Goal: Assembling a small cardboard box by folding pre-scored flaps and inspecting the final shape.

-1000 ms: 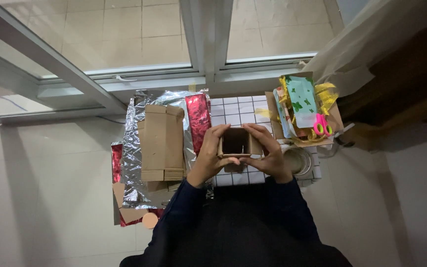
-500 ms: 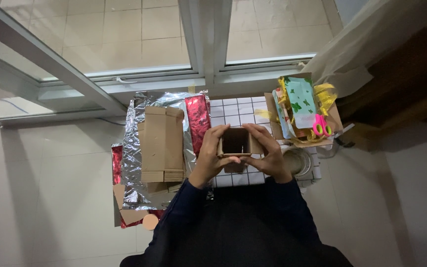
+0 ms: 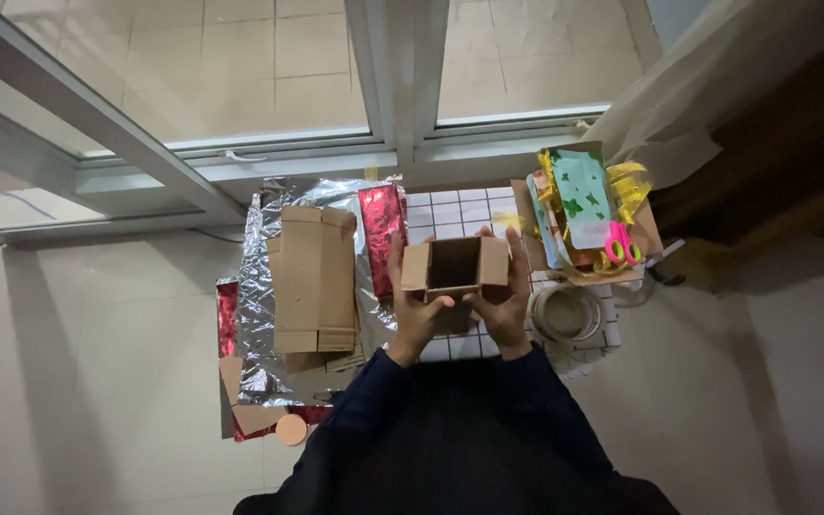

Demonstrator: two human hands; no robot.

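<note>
holding a small open cardboard box above the tiled worktop, the left hand and right hand are each clamped on a side wall. it looks light and thin-walled, easily crushed; best gripped near the folded corners.

Fingertips of both hands behind the cardboard box; tape roll partly under a wrist.
</note>
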